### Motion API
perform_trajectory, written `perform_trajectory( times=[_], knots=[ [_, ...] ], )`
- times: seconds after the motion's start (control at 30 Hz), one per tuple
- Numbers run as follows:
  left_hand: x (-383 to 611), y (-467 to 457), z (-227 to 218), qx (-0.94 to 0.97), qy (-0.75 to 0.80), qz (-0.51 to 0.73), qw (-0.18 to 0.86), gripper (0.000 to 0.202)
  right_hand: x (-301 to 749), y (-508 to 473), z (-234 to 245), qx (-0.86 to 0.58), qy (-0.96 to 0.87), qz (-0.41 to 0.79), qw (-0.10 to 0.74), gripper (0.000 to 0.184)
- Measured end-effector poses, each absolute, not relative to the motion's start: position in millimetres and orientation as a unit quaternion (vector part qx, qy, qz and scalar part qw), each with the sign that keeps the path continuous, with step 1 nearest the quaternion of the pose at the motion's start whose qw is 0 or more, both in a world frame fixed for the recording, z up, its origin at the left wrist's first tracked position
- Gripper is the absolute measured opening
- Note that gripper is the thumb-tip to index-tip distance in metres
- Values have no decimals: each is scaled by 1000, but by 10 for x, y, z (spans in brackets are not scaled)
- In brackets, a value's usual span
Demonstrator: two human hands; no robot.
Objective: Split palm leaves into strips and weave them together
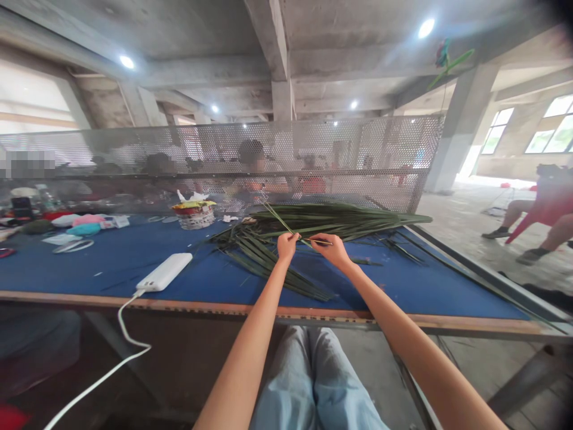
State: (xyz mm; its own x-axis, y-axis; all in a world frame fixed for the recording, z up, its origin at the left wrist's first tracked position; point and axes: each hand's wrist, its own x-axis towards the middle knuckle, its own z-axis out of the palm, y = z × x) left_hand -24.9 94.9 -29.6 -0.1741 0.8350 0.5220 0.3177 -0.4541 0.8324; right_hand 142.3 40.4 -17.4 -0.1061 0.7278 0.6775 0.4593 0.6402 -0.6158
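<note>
Pale blue trousers (313, 382) sit below bare arms whose fingers (293, 237) pinch shut on a thin leaf strip (278, 218), left hand (287, 246) and right hand (332, 248) close together just above the palm leaves (340, 220) heaped on the blue worktop (111, 266), a power bank (165, 272) further left.

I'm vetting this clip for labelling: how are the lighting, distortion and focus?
Head view: wide-angle distortion stretches the table toward the frame edges; ceiling lamp and windows glare white; left hand, right hand and leaf strip look sharp; people behind the mesh screen are hazy.
</note>
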Motion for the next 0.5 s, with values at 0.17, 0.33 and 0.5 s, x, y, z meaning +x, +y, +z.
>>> perform_trajectory(
  times=[0.17,0.33,0.5],
  knots=[
    [-279,977,-301,601,494,598,193,25,1445,409,-172,-418,-737,134,513,17],
    [-278,1003,-302,554,488,631,235,24,1445,400,-169,-427,-743,132,498,16],
    [-239,979,-290,539,405,667,317,15,1428,374,-150,-422,-736,125,515,18]
  ],
)
